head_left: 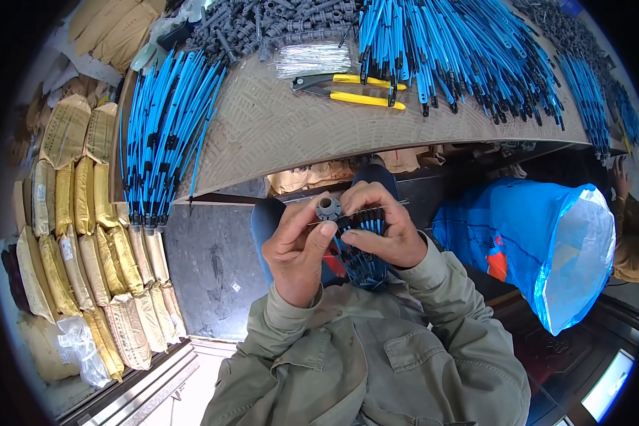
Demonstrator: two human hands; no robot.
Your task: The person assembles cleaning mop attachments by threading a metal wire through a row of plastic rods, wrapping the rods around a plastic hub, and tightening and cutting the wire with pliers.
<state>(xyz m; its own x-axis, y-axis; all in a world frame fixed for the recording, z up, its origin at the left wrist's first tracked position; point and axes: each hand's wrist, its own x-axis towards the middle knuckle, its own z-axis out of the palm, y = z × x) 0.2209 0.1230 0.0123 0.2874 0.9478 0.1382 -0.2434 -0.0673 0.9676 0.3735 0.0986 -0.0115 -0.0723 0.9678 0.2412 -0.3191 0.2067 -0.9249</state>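
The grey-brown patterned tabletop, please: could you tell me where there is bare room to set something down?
Bare tabletop lies between the left bundle of thin blue strips and the yellow-handled cutters, continuing along the near edge below the cutters. Dark grey tubular fittings crowd the far edge; a heap of black-ended blue strips crowds the right side.

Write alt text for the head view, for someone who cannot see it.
A person's left hand grips a gray hollow fitting; the right hand curls beside it over a bundle of blue strips. A table beyond holds more strips, gray parts and yellow-handled cutters.
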